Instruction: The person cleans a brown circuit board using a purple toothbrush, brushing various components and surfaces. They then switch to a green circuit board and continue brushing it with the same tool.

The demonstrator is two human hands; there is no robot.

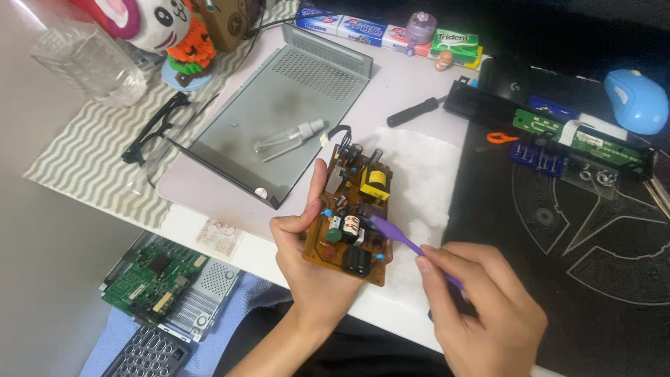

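The board is gripped tilted in the left hand, parts facing up for access. A purple brush is pinched in the right hand, its tip seemingly touching the parts.

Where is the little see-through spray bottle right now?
In the head view, the spray bottle lies on its side on the grey metal cover, up and left of the brown circuit board that the left hand holds.

A: The left hand covers the circuit board's underside, and the right hand swallows the purple brush's handle end.

B: The grey grille and the plush toy run off the frame
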